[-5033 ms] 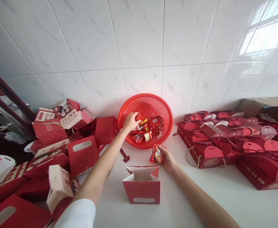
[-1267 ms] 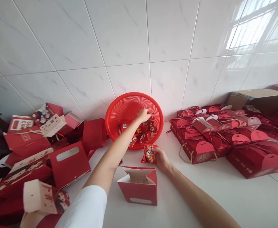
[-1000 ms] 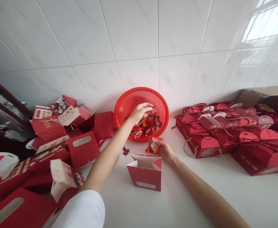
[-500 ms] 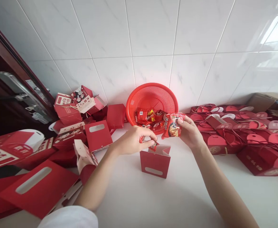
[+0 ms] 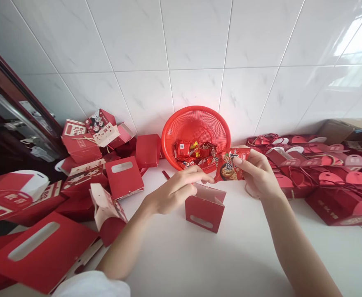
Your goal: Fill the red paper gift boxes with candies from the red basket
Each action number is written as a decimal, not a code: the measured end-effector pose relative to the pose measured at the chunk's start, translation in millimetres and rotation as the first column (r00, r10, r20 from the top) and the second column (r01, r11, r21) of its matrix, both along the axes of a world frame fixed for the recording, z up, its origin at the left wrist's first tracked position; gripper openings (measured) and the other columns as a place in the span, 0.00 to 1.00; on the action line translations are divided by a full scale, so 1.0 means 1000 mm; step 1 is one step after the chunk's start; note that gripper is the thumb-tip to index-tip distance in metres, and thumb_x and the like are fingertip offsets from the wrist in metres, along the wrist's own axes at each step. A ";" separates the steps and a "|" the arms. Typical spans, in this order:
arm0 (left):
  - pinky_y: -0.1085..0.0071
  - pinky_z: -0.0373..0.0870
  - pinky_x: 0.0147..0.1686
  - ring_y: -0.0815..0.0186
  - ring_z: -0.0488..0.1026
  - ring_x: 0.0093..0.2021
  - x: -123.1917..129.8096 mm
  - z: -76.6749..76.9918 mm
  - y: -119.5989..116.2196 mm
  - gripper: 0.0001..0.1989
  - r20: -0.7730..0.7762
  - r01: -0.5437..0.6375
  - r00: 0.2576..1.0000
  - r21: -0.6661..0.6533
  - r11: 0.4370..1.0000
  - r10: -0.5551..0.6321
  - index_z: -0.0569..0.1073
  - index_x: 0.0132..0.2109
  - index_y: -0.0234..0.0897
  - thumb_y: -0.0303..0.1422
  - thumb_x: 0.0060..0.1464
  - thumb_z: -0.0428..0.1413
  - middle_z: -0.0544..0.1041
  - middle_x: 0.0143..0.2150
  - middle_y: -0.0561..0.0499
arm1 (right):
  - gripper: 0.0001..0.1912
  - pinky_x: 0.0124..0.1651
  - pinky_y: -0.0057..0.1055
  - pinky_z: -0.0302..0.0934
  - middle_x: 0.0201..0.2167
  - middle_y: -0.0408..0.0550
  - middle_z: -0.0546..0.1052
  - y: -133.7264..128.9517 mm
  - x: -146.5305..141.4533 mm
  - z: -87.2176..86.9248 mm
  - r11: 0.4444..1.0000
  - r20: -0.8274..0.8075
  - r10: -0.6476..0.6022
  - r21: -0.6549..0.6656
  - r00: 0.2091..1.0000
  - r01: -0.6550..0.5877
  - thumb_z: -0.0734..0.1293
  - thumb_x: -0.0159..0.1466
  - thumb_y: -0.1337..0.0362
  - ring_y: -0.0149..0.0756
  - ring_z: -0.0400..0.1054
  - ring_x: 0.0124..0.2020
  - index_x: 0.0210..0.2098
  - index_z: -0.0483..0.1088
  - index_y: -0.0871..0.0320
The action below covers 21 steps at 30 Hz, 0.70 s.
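Snack packet (image 5: 229,168) — between right fingers (image 5: 244,166)

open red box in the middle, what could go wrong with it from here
The left hand is right at the rim of the open box, so a nudge might tip it. The red packet in the right hand looks nearly as wide as the opening, so it could snag if lowered in flat.
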<state>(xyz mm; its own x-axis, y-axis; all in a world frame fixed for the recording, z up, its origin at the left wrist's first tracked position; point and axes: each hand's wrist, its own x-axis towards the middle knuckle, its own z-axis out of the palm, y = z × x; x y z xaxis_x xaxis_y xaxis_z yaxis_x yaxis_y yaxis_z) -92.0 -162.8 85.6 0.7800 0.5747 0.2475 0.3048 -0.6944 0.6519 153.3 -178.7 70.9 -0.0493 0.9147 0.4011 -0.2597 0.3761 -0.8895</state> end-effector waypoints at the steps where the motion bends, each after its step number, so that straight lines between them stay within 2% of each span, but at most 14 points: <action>1: 0.68 0.72 0.44 0.64 0.73 0.42 0.002 -0.002 -0.001 0.20 0.017 -0.007 1.000 0.021 1.000 0.007 0.76 0.54 0.41 0.27 0.64 0.44 0.75 0.47 0.48 | 0.10 0.38 0.33 0.72 0.34 0.44 0.81 0.000 0.001 0.000 1.000 0.001 -0.012 0.002 1.000 0.012 0.77 0.58 0.56 0.36 0.76 0.33 0.36 0.78 0.52; 3: 0.69 0.72 0.42 0.66 0.73 0.39 0.008 -0.009 0.000 0.18 0.074 -0.020 0.997 0.082 0.996 0.014 0.75 0.54 0.40 0.27 0.66 0.45 0.74 0.46 0.48 | 0.10 0.38 0.33 0.72 0.34 0.44 0.81 0.001 0.002 0.001 0.999 0.000 -0.034 0.002 0.999 0.034 0.77 0.58 0.56 0.36 0.76 0.34 0.35 0.78 0.52; 8: 0.71 0.73 0.41 0.69 0.73 0.39 0.019 -0.023 0.007 0.15 0.253 -0.054 0.967 0.237 0.970 -0.008 0.75 0.54 0.39 0.26 0.68 0.46 0.74 0.48 0.46 | 0.11 0.39 0.33 0.73 0.34 0.45 0.81 0.003 0.005 0.000 0.999 0.009 -0.053 0.014 0.999 0.053 0.78 0.57 0.56 0.37 0.77 0.34 0.35 0.78 0.53; 10: 0.71 0.73 0.41 0.68 0.74 0.39 0.015 -0.018 0.009 0.13 0.289 -0.063 0.957 0.247 0.967 -0.012 0.76 0.52 0.38 0.27 0.67 0.49 0.76 0.46 0.46 | 0.12 0.38 0.34 0.73 0.34 0.45 0.81 0.002 0.007 0.001 0.998 0.028 -0.059 0.012 0.998 0.059 0.78 0.57 0.55 0.37 0.77 0.34 0.36 0.78 0.53; 12: 0.71 0.72 0.40 0.67 0.75 0.38 0.004 -0.006 0.008 0.09 0.267 -0.053 0.964 0.206 0.977 -0.004 0.77 0.48 0.38 0.28 0.65 0.53 0.78 0.42 0.48 | 0.12 0.38 0.35 0.73 0.34 0.45 0.81 0.000 0.009 0.002 0.997 0.037 -0.080 0.013 0.996 0.080 0.77 0.57 0.55 0.38 0.77 0.34 0.36 0.78 0.53; 13: 0.71 0.72 0.40 0.67 0.76 0.38 -0.003 0.000 0.006 0.07 0.213 -0.035 0.977 0.168 0.985 -0.001 0.78 0.45 0.38 0.29 0.64 0.54 0.80 0.39 0.49 | 0.12 0.38 0.36 0.73 0.34 0.46 0.81 -0.001 0.010 0.003 0.995 0.035 -0.095 0.019 0.995 0.094 0.77 0.57 0.55 0.39 0.77 0.34 0.36 0.78 0.53; 15: 0.72 0.71 0.38 0.66 0.77 0.36 -0.013 0.008 -0.003 0.06 -0.010 0.045 0.999 0.055 0.997 -0.045 0.79 0.40 0.38 0.29 0.62 0.56 0.81 0.36 0.51 | 0.11 0.39 0.37 0.73 0.34 0.46 0.80 -0.003 0.011 0.007 0.992 0.032 -0.126 0.033 0.992 0.125 0.77 0.56 0.55 0.40 0.76 0.35 0.35 0.77 0.52; 17: 0.72 0.70 0.36 0.66 0.77 0.34 -0.015 0.005 -0.017 0.05 -0.285 0.143 0.945 -0.073 0.987 -0.158 0.79 0.36 0.39 0.28 0.58 0.58 0.81 0.33 0.53 | 0.11 0.39 0.38 0.73 0.34 0.46 0.80 -0.005 0.012 0.009 0.989 0.038 -0.148 0.037 0.988 0.146 0.77 0.56 0.55 0.41 0.76 0.35 0.35 0.77 0.52; 19: 0.71 0.70 0.35 0.63 0.78 0.34 -0.007 -0.012 -0.034 0.03 -0.513 0.175 0.829 -0.141 0.974 -0.223 0.79 0.35 0.40 0.28 0.54 0.61 0.81 0.32 0.52 | 0.12 0.38 0.39 0.73 0.34 0.46 0.80 -0.006 0.012 0.010 0.989 0.045 -0.148 0.034 0.988 0.147 0.78 0.56 0.54 0.42 0.76 0.34 0.35 0.77 0.52; 21: 0.69 0.69 0.31 0.55 0.79 0.38 0.007 -0.037 -0.050 0.04 -0.691 0.070 0.717 -0.058 0.996 -0.090 0.79 0.37 0.39 0.30 0.51 0.63 0.81 0.37 0.47 | 0.12 0.37 0.40 0.73 0.33 0.46 0.80 -0.006 0.011 0.009 0.991 0.051 -0.133 0.036 0.990 0.131 0.78 0.56 0.54 0.42 0.76 0.34 0.35 0.77 0.52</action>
